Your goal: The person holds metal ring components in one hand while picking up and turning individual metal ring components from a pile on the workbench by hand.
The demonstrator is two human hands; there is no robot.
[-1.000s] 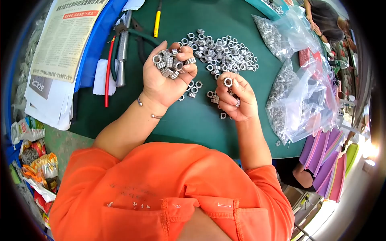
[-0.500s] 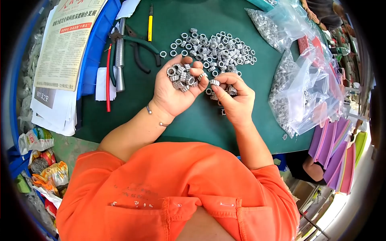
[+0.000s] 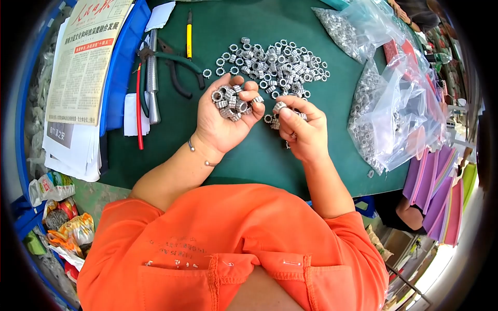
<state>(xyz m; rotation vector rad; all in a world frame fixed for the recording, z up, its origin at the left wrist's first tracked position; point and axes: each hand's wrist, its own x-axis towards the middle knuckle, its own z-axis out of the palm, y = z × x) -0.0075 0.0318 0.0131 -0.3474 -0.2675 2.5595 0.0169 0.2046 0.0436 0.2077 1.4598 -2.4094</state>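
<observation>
Cupped palm up, my left hand (image 3: pixel 224 122) holds a cluster of small toothed metal rings (image 3: pixel 231 101), its fingers curled around them. One of these rings sits at its fingertips. Close by on the right, my right hand (image 3: pixel 306 127) pinches a single metal ring (image 3: pixel 280 106) between thumb and forefinger. A few more rings show beside and under its fingers; whether those are held or on the table I cannot tell. Beyond both hands, a loose pile of the same rings (image 3: pixel 285 65) lies on the green table (image 3: pixel 249 166).
Pliers (image 3: pixel 174 59), a metal rod (image 3: pixel 152 78), a red stick (image 3: pixel 139 109) and a yellow-handled tool (image 3: pixel 189 39) lie left. A newspaper (image 3: pixel 83 62) tops a blue tray (image 3: pixel 118 78). Plastic bags of rings (image 3: pixel 363 109) stand right. Another person's hand (image 3: pixel 402 15) shows far right.
My right hand has drawn slightly away from the left fingertips, with its pinched ring turned. The left hand keeps its handful. The whole view has shifted slightly.
</observation>
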